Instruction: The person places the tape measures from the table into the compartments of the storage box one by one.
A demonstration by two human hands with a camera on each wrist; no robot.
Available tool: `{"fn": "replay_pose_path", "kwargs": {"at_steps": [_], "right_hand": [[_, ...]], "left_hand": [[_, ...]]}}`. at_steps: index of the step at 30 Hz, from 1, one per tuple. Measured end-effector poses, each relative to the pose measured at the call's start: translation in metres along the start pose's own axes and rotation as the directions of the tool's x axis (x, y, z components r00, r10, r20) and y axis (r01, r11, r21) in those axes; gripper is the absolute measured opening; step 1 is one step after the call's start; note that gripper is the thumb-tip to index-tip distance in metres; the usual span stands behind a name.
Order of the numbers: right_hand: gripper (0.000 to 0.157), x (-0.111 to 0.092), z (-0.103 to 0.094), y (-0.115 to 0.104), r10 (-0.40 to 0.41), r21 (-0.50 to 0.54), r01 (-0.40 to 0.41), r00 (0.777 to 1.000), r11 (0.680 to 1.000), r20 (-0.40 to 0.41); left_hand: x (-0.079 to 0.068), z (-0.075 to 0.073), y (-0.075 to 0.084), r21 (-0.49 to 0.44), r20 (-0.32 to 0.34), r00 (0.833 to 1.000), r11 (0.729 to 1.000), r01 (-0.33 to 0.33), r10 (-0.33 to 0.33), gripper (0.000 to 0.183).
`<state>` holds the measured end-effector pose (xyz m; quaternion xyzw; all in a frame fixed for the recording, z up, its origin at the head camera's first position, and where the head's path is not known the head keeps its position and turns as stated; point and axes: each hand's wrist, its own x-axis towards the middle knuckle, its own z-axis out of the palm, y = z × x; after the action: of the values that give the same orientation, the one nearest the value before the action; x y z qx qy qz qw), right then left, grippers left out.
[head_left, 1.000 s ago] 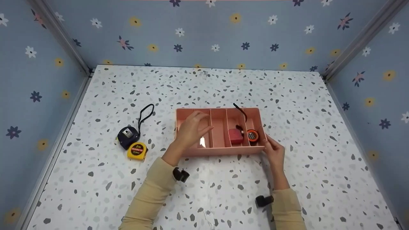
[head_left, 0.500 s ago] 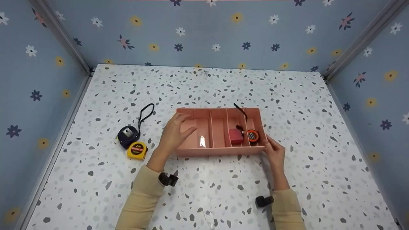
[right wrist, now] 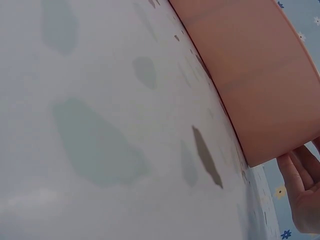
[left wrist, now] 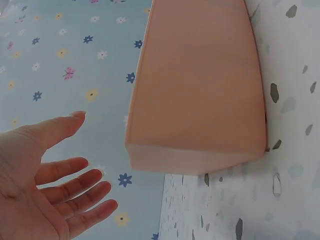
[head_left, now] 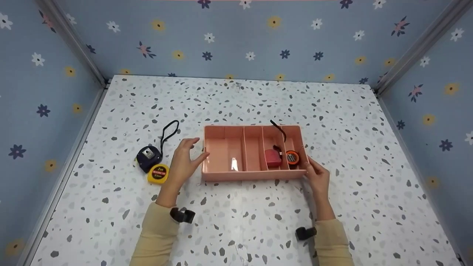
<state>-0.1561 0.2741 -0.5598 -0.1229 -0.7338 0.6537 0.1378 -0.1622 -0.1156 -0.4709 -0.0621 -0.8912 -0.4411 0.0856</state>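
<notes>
A pink divided organizer box [head_left: 255, 175] stands on the table. My left hand [head_left: 183, 160] is just off its left end, with thumb and fingers spread and nothing held. In the left wrist view the same hand [left wrist: 55, 185] shows its bare palm, apart from the box [left wrist: 195, 80]. My right hand [head_left: 318, 176] touches the right end of the box near the front corner, its fingers along the outside wall. A red tape measure [head_left: 273, 157] with a black strap lies in one compartment. An orange-and-black tape measure [head_left: 292, 157] sits in the rightmost one.
Left of the box, a dark blue tape measure [head_left: 147, 158] with a black wrist loop and a yellow tape measure [head_left: 158, 174] lie side by side on the speckled table [head_left: 236, 99]. Blue flowered walls [head_left: 236, 40] enclose the back and sides.
My left hand has moved left, from above the large left compartment to outside the box's left end. The right hand and the tape measures have stayed in place.
</notes>
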Motion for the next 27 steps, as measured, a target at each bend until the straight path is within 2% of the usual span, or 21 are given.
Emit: {"fn": "replay_pose_path", "kwargs": {"at_steps": [5,8,16,20,27], "right_hand": [[0.032,-0.005,0.003,-0.016,0.022,0.012,-0.022,1.0,1.0,-0.007],[0.032,-0.006,0.003,-0.017,0.035,0.026,-0.035,0.999,0.999,-0.001],[0.035,0.007,-0.001,0.017,-0.011,0.047,0.012,1.0,0.999,-0.025],[0.035,0.006,-0.001,0.018,-0.047,0.106,0.048,0.999,0.993,-0.005],[0.03,-0.007,0.004,-0.018,0.034,0.083,-0.034,0.999,0.996,-0.001]], "left_hand": [[-0.008,-0.003,-0.011,-0.002,0.0,0.998,0.998,0.063,-0.063,0.056],[-0.013,-0.004,-0.018,-0.003,-0.018,0.997,0.997,0.078,-0.078,0.057],[-0.027,-0.006,-0.037,-0.04,-0.068,0.989,0.991,0.128,-0.13,0.06],[-0.034,-0.007,-0.044,-0.022,-0.124,0.982,0.989,0.144,-0.146,0.059],[-0.043,-0.006,-0.058,-0.004,-0.251,0.953,0.984,0.177,-0.172,0.055]]}}
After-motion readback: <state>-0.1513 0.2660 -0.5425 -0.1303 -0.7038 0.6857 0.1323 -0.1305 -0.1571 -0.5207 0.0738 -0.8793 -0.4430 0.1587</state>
